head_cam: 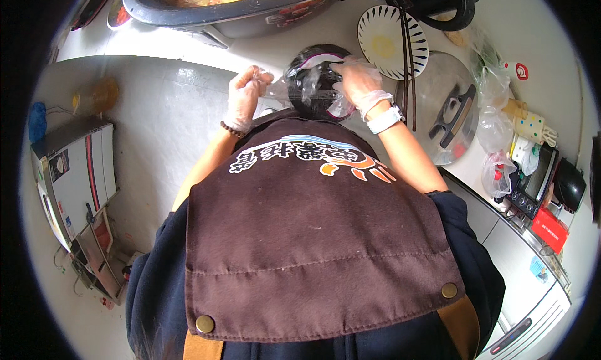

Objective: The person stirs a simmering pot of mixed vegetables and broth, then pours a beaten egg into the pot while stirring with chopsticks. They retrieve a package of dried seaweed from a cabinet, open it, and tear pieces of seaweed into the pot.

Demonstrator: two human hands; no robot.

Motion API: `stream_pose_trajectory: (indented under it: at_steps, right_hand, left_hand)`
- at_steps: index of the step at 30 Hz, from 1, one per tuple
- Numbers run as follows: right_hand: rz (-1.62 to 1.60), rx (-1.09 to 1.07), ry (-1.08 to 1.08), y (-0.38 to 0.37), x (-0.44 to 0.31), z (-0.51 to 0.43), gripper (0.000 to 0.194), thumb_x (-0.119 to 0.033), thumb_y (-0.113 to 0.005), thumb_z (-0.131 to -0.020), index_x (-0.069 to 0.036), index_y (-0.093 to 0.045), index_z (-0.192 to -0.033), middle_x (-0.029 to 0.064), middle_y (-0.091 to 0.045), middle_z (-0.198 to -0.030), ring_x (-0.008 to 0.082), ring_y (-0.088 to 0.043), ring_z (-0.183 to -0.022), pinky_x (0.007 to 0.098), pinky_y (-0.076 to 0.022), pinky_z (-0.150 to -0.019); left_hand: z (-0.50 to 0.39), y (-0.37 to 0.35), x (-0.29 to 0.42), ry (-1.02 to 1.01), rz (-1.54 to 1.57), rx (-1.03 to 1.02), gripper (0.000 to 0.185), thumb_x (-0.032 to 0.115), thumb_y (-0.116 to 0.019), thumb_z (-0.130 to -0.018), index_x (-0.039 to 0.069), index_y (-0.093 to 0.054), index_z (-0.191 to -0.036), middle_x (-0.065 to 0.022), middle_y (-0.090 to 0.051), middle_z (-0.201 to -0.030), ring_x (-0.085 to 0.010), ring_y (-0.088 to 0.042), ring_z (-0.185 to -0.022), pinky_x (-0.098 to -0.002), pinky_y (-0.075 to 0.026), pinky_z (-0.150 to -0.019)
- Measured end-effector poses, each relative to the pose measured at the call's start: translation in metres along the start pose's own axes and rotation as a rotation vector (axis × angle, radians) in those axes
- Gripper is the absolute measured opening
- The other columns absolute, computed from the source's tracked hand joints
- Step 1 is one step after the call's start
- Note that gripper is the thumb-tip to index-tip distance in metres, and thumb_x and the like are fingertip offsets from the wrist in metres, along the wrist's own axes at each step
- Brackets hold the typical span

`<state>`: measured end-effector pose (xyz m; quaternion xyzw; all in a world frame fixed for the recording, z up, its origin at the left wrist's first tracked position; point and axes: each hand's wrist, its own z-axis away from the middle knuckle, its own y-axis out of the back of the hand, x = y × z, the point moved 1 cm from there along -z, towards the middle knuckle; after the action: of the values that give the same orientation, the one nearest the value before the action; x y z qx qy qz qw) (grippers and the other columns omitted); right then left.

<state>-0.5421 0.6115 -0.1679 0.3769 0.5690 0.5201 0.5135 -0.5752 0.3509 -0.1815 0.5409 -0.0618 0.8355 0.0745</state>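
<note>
In front of my brown apron (314, 219) is a round black container (312, 90), wrapped in shiny clear plastic film with pink-edged white patches. My left hand (245, 97), in a clear disposable glove, is closed on a stretched strand of clear plastic film (277, 90) that runs to the container's left side. The fingers of my gloved right hand (360, 80) grip the container's right side; its contents are hidden. Just beyond that hand is a white plate (368, 36) with black rim strokes and a yellowish residue, a pair of dark chopsticks (408, 64) lying across it.
A large dark-rimmed pan (235, 17) of food stands at the counter's back. Right of the plate lies a round metal lid (432, 148) with a black handle. Plastic bags (493, 130), a toaster oven (533, 181) and a red box (550, 229) line the right. A white cabinet (77, 172) stands left.
</note>
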Motion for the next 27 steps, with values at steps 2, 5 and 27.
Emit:
stream_pose_trajectory:
  at_steps: [2, 5, 27]
  right_hand:
    - [0.025, 0.046, 0.033, -0.001, 0.0, 0.001, 0.021, -0.021, -0.073, -0.071, -0.013, -0.073, -0.09, 0.0106, -0.063, -0.092, 0.0311, -0.061, -0.089, 0.0416, -0.0506, -0.076]
    - [0.072, 0.032, 0.134, 0.0, -0.003, -0.002, 0.018, -0.018, -0.069, -0.072, -0.015, -0.075, -0.089, 0.0103, -0.063, -0.093, 0.0303, -0.062, -0.09, 0.0403, -0.0499, -0.079]
    - [-0.074, -0.277, 0.095, -0.001, -0.011, -0.042, 0.1, -0.02, -0.08, -0.064, -0.011, -0.025, -0.147, 0.024, -0.053, -0.129, 0.0382, -0.063, -0.101, 0.0434, -0.0535, -0.081]
  left_hand:
    - [0.007, 0.001, 0.012, -0.156, -0.12, -0.348, 0.026, 0.006, -0.044, -0.08, -0.003, -0.066, -0.09, -0.01, -0.068, -0.082, -0.0175, -0.063, -0.08, -0.029, -0.05, -0.073]
    - [0.014, -0.008, 0.022, -0.334, -0.481, -0.681, 0.034, 0.032, -0.052, -0.086, 0.004, -0.07, -0.094, -0.0175, -0.068, -0.086, -0.035, -0.066, -0.08, -0.0415, -0.051, -0.076]
    - [-0.02, -0.034, 0.0, -0.285, -0.923, -0.171, 0.101, 0.008, -0.082, -0.056, 0.021, -0.036, -0.146, -0.024, -0.048, -0.133, -0.0321, -0.045, -0.128, -0.0411, -0.042, -0.102]
